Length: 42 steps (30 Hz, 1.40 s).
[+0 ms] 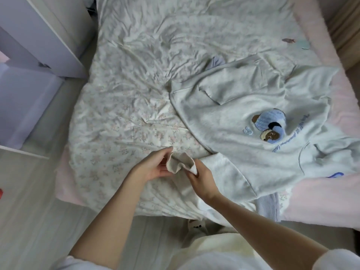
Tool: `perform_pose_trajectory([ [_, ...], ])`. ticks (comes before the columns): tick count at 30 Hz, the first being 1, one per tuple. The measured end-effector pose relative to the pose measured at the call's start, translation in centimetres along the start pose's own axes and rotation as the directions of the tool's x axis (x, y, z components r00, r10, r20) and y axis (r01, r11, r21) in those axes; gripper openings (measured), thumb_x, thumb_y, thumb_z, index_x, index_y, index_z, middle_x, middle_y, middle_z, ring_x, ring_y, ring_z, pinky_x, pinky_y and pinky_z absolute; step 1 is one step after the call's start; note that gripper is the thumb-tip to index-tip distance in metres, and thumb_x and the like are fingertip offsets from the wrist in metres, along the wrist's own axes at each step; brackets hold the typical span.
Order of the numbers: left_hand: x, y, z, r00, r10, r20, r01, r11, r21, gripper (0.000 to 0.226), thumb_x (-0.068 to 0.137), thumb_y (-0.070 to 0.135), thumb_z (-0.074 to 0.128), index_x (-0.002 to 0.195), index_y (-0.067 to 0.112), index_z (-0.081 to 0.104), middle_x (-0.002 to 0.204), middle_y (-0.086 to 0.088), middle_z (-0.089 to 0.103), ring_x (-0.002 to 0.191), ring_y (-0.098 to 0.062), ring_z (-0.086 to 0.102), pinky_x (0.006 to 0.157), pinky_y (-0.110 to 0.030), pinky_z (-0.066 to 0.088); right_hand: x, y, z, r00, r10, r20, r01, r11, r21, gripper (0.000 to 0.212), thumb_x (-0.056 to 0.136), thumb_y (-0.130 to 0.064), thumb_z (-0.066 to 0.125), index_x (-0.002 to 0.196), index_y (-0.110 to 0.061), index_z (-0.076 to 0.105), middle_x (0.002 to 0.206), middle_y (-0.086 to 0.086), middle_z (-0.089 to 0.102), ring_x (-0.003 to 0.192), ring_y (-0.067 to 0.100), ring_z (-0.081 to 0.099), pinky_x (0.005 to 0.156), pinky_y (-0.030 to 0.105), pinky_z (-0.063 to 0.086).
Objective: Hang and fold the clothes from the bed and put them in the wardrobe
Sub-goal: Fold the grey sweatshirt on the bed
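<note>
A small beige sock [180, 162] is held over the near edge of the bed [136, 94]. My left hand [153, 166] grips its left side with thumb on top. My right hand [202, 180] pinches its right end. To the right, a pale grey sweatshirt [224, 121] with embroidered bears lies spread on the bed, one sleeve folded over its body and another cuff lying near my right hand. A bit of blue fabric [216, 62] peeks out behind the sweatshirt.
White wardrobe panels [35, 45] stand at the left beside the bed. A blue ribbed cloth [268, 207] hangs over the bed's near edge under the sweatshirt. Pink bedding [321, 197] borders the right side. Pale floor [39, 211] lies at the lower left.
</note>
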<state>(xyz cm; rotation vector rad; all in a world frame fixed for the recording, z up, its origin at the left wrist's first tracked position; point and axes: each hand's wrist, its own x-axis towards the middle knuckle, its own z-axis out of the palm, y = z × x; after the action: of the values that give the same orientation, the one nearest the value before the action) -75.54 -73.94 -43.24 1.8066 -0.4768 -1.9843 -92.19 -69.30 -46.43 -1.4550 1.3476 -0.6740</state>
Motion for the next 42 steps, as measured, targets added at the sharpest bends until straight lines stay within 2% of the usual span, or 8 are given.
perform_pose_trajectory([
  [5,0.9,3.1,6.7,0.987,0.127,0.102,-0.153,0.934,0.322,0.045,0.087,0.062,0.049,0.093,0.019,0.062,0.077,-0.005,0.064,0.063,-0.015,0.057,0.065,-0.027,0.050,1.5,1.4,-7.5,0.951,0.061,-0.304,-0.043,0.997,0.065,0.033,0.097,-0.029,0.048,0.080,-0.002,0.056,0.068,0.001,0.052,0.063,0.008,0.044,0.061,0.031,0.038],
  [12,5.0,6.4,17.9,0.882,0.285,0.376,-0.471,0.497,0.728,0.025,0.084,0.039,0.067,0.097,0.018,0.062,0.097,0.012,0.055,0.092,-0.006,0.052,0.072,-0.022,0.039,1.2,4.0,-20.5,0.803,0.216,-0.555,-0.103,0.968,0.228,0.036,0.096,-0.015,0.049,0.062,-0.025,0.047,0.057,-0.014,0.045,0.053,-0.003,0.042,0.053,0.013,0.034],
  [18,9.0,7.3,26.8,0.811,0.526,0.255,-0.550,0.539,0.638,0.018,0.092,0.021,0.059,0.076,0.015,0.052,0.061,0.006,0.048,0.058,-0.011,0.042,0.055,-0.024,0.032,3.2,7.6,-29.1,0.734,0.304,-0.608,-0.130,0.940,0.314,0.042,0.094,-0.019,0.051,0.055,-0.023,0.034,0.054,-0.009,0.033,0.045,0.000,0.028,0.045,0.016,0.026],
  [22,12.5,7.7,31.6,0.810,0.575,0.115,-0.471,0.520,0.713,0.015,0.092,0.025,0.056,0.101,0.013,0.058,0.084,0.001,0.059,0.085,-0.021,0.056,0.074,-0.029,0.042,5.8,11.7,-33.3,0.748,0.366,-0.554,-0.193,0.918,0.346,0.033,0.092,-0.022,0.052,0.060,-0.019,0.042,0.057,-0.005,0.040,0.050,0.001,0.033,0.049,0.021,0.031],
  [26,15.7,5.9,34.0,0.843,0.536,0.034,-0.326,0.461,0.825,0.046,0.092,0.026,0.055,0.136,0.019,0.042,0.135,-0.007,0.043,0.126,-0.027,0.040,0.104,-0.041,0.035,6.2,17.6,-35.2,0.747,0.498,-0.440,-0.367,0.861,0.351,0.029,0.095,-0.033,0.049,0.116,-0.014,0.056,0.100,0.002,0.062,0.089,0.015,0.058,0.079,0.029,0.045],
  [29,16.3,3.4,36.0,0.789,0.611,0.066,-0.280,0.262,0.923,0.045,0.091,0.026,0.054,0.134,0.015,0.045,0.136,-0.007,0.042,0.126,-0.029,0.039,0.103,-0.042,0.034,3.6,22.1,-36.3,0.586,0.632,-0.507,-0.494,0.775,0.395,0.037,0.097,-0.020,0.039,0.132,-0.008,0.046,0.113,0.002,0.055,0.100,0.017,0.052,0.091,0.032,0.041],
  [33,16.9,-0.2,39.2,0.688,0.655,0.314,-0.380,-0.043,0.924,0.038,0.080,0.029,0.056,0.113,0.012,0.061,0.118,-0.007,0.057,0.111,-0.031,0.053,0.085,-0.046,0.046,-0.2,27.4,-37.7,0.284,0.826,-0.488,-0.572,0.554,0.605,0.029,0.093,-0.013,0.038,0.120,-0.012,0.047,0.107,0.011,0.050,0.086,0.025,0.048,0.067,0.030,0.041],
  [42,19.1,-4.7,44.2,0.644,0.482,0.594,-0.438,-0.405,0.803,0.045,0.071,0.035,0.055,0.111,0.016,0.065,0.130,-0.011,0.056,0.127,-0.030,0.042,0.101,-0.048,0.023,1.0,31.4,-42.1,0.235,0.971,-0.047,-0.089,0.070,0.994,0.039,0.084,-0.032,0.066,0.113,-0.014,0.048,0.102,0.004,0.056,0.090,0.022,0.056,0.089,0.038,0.049],
])
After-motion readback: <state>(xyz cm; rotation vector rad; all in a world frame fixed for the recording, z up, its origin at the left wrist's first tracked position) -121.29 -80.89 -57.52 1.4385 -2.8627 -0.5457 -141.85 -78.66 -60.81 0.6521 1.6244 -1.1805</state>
